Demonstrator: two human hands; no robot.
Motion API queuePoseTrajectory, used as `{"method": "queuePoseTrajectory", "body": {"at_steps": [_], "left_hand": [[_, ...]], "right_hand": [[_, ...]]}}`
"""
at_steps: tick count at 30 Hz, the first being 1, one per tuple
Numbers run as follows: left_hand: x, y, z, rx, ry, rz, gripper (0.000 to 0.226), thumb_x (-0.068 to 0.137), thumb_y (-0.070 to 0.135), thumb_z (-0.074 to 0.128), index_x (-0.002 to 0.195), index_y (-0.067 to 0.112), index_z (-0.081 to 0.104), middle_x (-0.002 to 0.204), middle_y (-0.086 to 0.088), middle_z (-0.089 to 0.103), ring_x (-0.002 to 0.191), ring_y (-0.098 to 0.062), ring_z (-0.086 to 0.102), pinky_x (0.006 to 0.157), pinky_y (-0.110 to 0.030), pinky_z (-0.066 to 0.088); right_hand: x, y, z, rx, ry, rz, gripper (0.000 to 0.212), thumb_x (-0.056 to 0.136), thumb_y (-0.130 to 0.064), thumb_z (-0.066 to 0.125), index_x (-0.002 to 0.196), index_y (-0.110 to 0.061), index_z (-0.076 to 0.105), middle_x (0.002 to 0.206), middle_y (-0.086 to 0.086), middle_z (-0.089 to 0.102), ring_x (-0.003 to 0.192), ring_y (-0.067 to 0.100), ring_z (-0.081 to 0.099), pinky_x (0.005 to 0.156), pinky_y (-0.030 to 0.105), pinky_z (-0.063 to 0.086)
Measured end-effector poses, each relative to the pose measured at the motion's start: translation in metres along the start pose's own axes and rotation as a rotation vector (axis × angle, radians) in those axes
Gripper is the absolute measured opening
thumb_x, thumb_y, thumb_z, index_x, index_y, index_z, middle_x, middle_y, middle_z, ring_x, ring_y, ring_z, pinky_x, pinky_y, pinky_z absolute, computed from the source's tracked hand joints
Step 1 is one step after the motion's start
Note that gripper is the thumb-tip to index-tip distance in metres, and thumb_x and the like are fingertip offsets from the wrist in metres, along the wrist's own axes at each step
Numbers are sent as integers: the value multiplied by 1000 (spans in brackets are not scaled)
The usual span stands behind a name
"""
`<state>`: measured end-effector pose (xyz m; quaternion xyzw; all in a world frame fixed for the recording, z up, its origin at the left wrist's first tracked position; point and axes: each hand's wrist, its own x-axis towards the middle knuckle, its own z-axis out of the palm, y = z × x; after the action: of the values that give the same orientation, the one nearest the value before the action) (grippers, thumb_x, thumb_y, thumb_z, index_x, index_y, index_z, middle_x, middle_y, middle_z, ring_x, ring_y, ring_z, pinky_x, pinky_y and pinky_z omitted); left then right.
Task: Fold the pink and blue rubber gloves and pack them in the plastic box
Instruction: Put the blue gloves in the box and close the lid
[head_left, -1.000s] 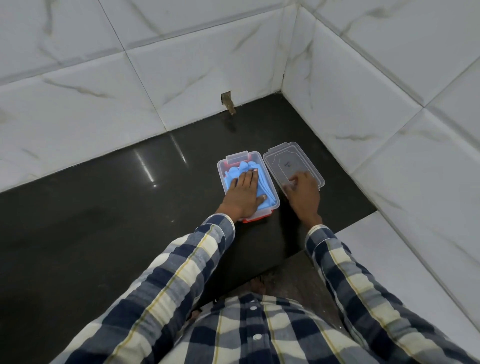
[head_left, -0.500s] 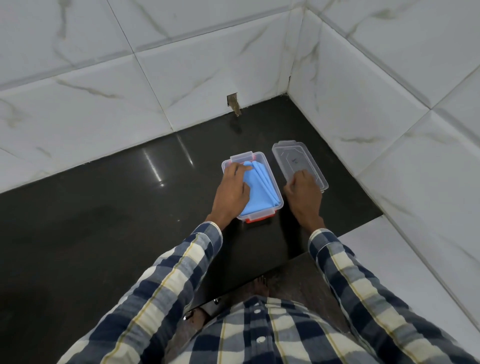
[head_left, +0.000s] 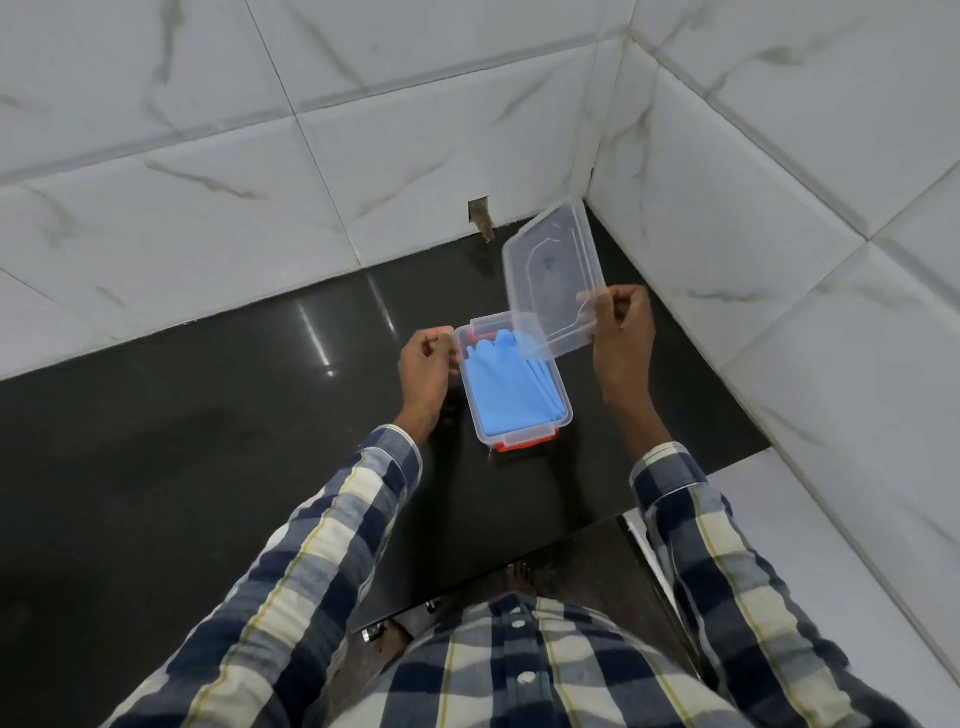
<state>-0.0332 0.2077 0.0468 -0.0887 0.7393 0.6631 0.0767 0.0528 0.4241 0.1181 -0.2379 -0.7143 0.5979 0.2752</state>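
a: since a second ago the clear lid (head_left: 553, 283) has left the counter; the right hand (head_left: 621, 332) now holds it tilted in the air, right of centre frame, its low corner over the box's far right edge. the left hand (head_left: 426, 364) has come off the gloves to the box's left wall.

b: and the gloves?

a: the blue gloves (head_left: 506, 392) lie folded flat inside the plastic box (head_left: 563, 415), just below centre frame. a sliver of pink or red shows at the far end, but i can't tell if that is the pink glove or a clip.

b: how are the hands set?

a: the right hand's fingers are pinched closed on the lid's near edge. the left hand is curled against the box rim; whether it truly grips it i cannot tell.

b: how will these handle?

a: i'd judge the lid light and stiff, a bit slick, best held by its edges. the gloves are soft and springy and may lift, so press them down. the box looks light enough to slide on the glossy dark counter (head_left: 208, 441), so brace its wall.

b: around it?

a: marbled white wall tiles (head_left: 363, 130) fill the upper frame, checked sleeves (head_left: 311, 545) the lower.
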Motion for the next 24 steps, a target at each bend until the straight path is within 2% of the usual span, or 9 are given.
{"method": "queuePoseTrajectory", "body": {"at_steps": [4, 7, 10, 13, 17, 20, 22, 24], "left_hand": [[-2, 2, -2, -53, -84, 12, 38, 103, 50, 64, 109, 14, 72, 91, -4, 76, 78, -14, 69, 67, -24, 57], [-2, 0, -2, -44, -87, 20, 34, 103, 46, 65, 120, 17, 70, 102, -3, 79, 85, -17, 73, 69, -29, 59], [-3, -1, -3, -5, -99, 69, 31, 102, 33, 71, 128, 17, 67, 109, -9, 77, 97, -24, 78, 81, -37, 65], [-6, -2, -4, 73, -102, 91, 32, 100, 22, 73, 130, 12, 67, 107, -7, 75, 95, -20, 75, 85, -37, 65], [-12, -10, -7, 226, -79, 94, 29, 95, 24, 74, 123, 17, 70, 103, -6, 74, 94, -24, 74, 85, -49, 65], [-19, -17, -8, 337, -92, 116, 25, 93, 32, 75, 116, 25, 68, 99, 2, 71, 90, -19, 72, 81, -50, 65], [-25, -18, -9, 394, -107, 142, 25, 93, 40, 74, 115, 31, 66, 98, 7, 70, 88, -15, 72, 78, -48, 66], [-29, -16, -10, 482, -102, 165, 30, 94, 46, 73, 119, 31, 66, 101, 10, 68, 87, -8, 69, 79, -39, 63]], "right_hand": [[-17, 28, 11, 57, -106, 218, 30, 108, -36, 57, 119, -9, 57, 114, 9, 72, 100, 24, 74, 88, 34, 63], [-29, 44, 15, 46, -187, 327, 35, 108, -40, 57, 121, -7, 59, 111, 6, 72, 100, 25, 74, 89, 36, 64], [-35, 50, 16, -1, -235, 382, 35, 107, -40, 57, 118, -7, 62, 104, 2, 73, 95, 23, 75, 85, 34, 64], [-38, 53, 12, -103, -227, 367, 30, 106, -38, 60, 110, -9, 66, 99, 3, 73, 94, 24, 75, 81, 31, 64], [-41, 50, 3, -562, -207, 167, 29, 102, -52, 61, 92, -24, 63, 84, -6, 67, 76, 13, 68, 71, 25, 56], [-42, 51, 5, -663, -200, 94, 33, 98, -59, 62, 98, -27, 57, 87, -10, 60, 75, 9, 62, 67, 20, 47], [-40, 56, 10, -641, -252, 103, 37, 97, -61, 62, 106, -27, 53, 96, -9, 60, 81, 10, 64, 71, 22, 52], [-38, 60, 14, -614, -299, 134, 39, 99, -62, 59, 113, -27, 51, 105, -7, 62, 89, 11, 67, 79, 27, 58]]}}
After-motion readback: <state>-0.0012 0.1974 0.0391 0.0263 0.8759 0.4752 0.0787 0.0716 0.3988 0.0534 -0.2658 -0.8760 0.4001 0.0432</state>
